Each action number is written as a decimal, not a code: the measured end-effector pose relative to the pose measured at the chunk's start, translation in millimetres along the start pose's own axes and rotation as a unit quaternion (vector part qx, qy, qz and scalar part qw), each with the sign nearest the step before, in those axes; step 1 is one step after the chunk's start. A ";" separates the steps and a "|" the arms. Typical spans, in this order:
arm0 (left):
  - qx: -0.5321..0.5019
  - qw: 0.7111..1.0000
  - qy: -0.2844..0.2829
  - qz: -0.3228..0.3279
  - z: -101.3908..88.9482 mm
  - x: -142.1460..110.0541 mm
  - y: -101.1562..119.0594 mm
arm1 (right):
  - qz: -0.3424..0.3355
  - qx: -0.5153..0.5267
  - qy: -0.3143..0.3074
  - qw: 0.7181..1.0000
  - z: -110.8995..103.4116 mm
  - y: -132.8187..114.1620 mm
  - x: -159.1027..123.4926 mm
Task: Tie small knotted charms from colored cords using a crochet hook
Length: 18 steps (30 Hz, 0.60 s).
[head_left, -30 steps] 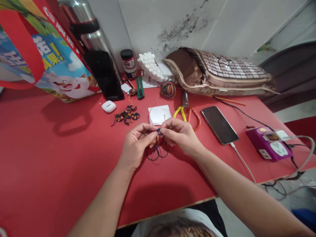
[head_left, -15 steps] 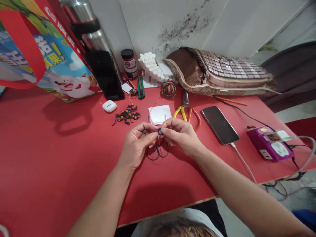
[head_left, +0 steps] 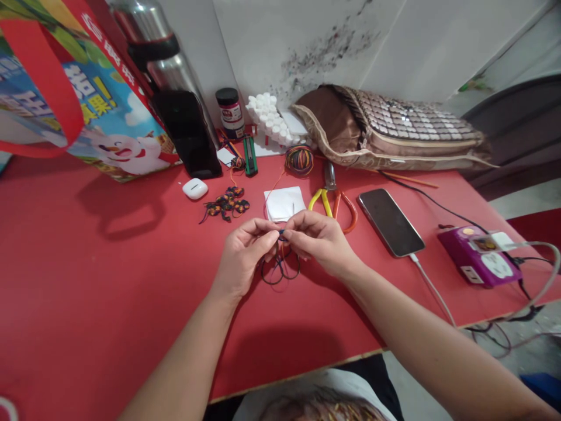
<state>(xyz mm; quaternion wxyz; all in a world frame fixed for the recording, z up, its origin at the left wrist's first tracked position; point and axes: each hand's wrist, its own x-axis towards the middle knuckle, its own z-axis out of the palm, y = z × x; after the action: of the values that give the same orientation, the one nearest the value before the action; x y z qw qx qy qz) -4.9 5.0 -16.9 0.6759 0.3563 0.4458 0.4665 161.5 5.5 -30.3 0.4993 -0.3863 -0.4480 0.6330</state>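
The left hand (head_left: 243,257) and right hand (head_left: 318,241) pinched the cord (head_left: 281,234), seemingly light, soft, best held above its loops (head_left: 272,283).

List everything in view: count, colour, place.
Table: 1, red, across the view
Cordwork: 1, dark and orange, centre
Paper: count unclear, white, beyond cordwork
Knotwork: count unclear, multicoloured, left of paper
Cord balls: 2, multicoloured, toward the back
Pliers: 1, yellow and orange handles, right of paper
Jar: 1, dark lid, back
Utility knife: 1, green, near jar
Bumpy cluster: 1, white, right of jar
Cushion: 1, brown, back right
Phone: 1, dark, right of pliers
Power block: 1, purple, far right
Cables: several, black and white, right
Bag: 1, multicoloured, far left
Flask: 1, silver, right of bag
Slab: 1, black, before flask
Small case: 1, white, near slab
Left hand: 1, bare, gripping cordwork
Right hand: 1, bare, gripping cordwork
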 end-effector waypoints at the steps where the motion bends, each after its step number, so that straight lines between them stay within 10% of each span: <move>1: 0.005 1.000 -0.004 0.001 -0.5 -0.1 -0.6 | 0.001 0.001 0.001 1.000 0.0 -0.2 -0.1; 18: 0.008 1.000 -0.018 0.006 -1.7 0.6 1.8 | 0.015 0.004 0.008 1.000 0.5 -2.6 0.5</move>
<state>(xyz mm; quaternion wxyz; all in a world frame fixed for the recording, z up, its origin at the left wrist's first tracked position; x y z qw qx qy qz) -6.9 6.3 -16.1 0.6784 0.3726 0.4345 0.4605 161.7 6.2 -27.7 0.4948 -0.3962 -0.4354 0.6392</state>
